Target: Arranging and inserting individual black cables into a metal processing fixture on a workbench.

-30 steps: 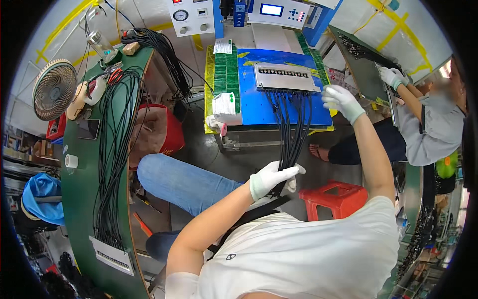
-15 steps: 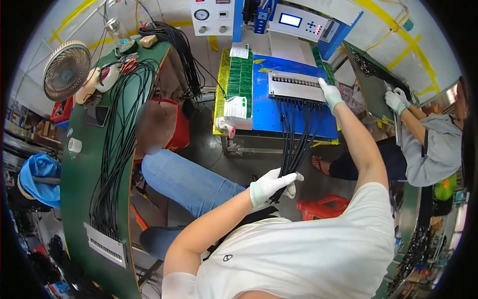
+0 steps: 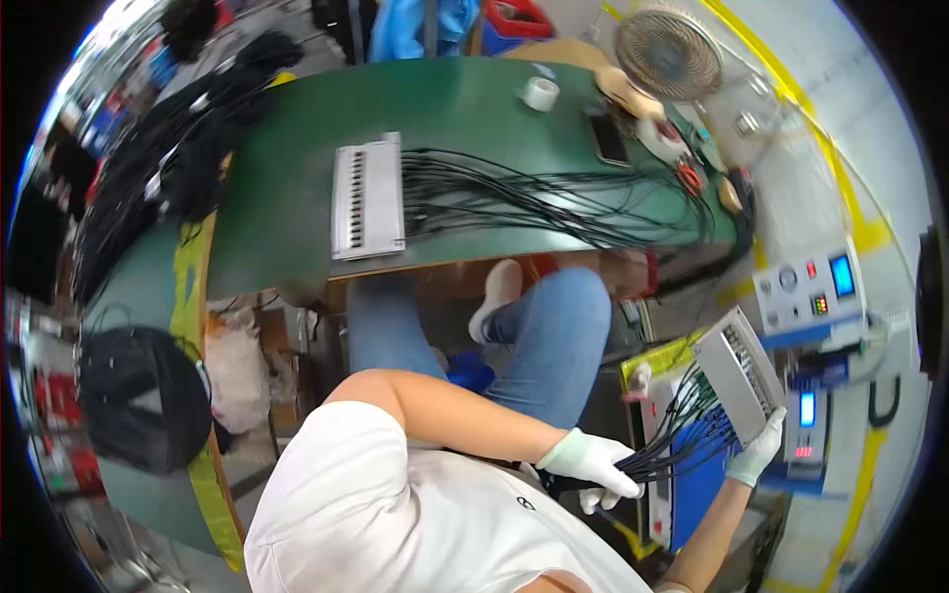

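My left hand (image 3: 591,463), in a white glove, is closed around a bundle of black cables (image 3: 672,445). The cables fan out from a grey terminal block (image 3: 736,371) at the right. My gloved right hand (image 3: 759,450) grips that block by its lower corner and holds it tilted over a blue board (image 3: 692,489). A second grey terminal block (image 3: 366,198) lies on the green table (image 3: 287,237), and its black cables (image 3: 554,203) spread to the right across the top.
A fan (image 3: 667,49), a tape roll (image 3: 540,94) and a phone (image 3: 605,136) sit on the table's far side. Test instruments with small screens (image 3: 806,287) stand at the right. A black bag (image 3: 138,395) hangs at the left. My jeans-clad leg (image 3: 554,336) lies under the table.
The view has swung round to the green table. My right hand, which reached for the block on the blue board, now grips it and holds it tilted. My left hand still holds the cables.
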`<control>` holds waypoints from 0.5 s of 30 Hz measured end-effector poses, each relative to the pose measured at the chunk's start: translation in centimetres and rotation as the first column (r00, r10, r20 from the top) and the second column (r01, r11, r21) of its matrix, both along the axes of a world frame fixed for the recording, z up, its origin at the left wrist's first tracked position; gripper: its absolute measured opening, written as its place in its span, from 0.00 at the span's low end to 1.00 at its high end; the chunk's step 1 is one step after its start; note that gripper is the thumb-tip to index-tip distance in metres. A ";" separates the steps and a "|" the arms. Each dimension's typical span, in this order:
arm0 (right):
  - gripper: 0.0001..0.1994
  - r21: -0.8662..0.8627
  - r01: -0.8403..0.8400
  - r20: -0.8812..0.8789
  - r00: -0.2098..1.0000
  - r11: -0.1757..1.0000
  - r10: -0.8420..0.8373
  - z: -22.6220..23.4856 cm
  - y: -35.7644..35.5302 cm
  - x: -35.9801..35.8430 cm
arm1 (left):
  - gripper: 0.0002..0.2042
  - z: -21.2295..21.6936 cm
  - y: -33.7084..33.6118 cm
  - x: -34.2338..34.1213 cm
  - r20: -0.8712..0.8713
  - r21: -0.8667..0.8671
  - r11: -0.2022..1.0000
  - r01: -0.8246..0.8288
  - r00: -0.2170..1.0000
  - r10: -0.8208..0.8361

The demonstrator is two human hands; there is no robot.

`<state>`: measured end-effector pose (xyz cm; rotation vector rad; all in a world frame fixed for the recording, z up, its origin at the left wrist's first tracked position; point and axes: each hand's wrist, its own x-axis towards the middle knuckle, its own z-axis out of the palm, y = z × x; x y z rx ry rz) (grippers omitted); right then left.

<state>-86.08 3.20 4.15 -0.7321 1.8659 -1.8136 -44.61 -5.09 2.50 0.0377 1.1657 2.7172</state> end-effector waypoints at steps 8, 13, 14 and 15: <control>0.20 0.100 -0.619 -0.553 0.617 0.779 0.561 5.1 -31.8 31.3 | 0.15 3.1 -2.4 18.5 0.126 -0.060 0.725 -0.686 0.716 0.687; 0.22 0.299 -0.869 -0.240 0.331 0.394 0.913 3.9 -40.4 56.4 | 0.13 4.2 -0.8 27.5 0.146 -0.025 0.198 -0.980 0.192 0.970; 0.23 0.368 -0.880 -0.259 0.213 0.300 0.942 3.6 -40.8 60.4 | 0.12 4.3 -0.7 28.7 0.156 -0.059 0.098 -0.993 0.088 0.984; 0.24 0.437 -0.873 -0.271 0.102 0.217 0.957 3.3 -42.1 63.5 | 0.12 4.1 -0.7 29.5 0.172 -0.008 0.000 -1.000 -0.002 0.985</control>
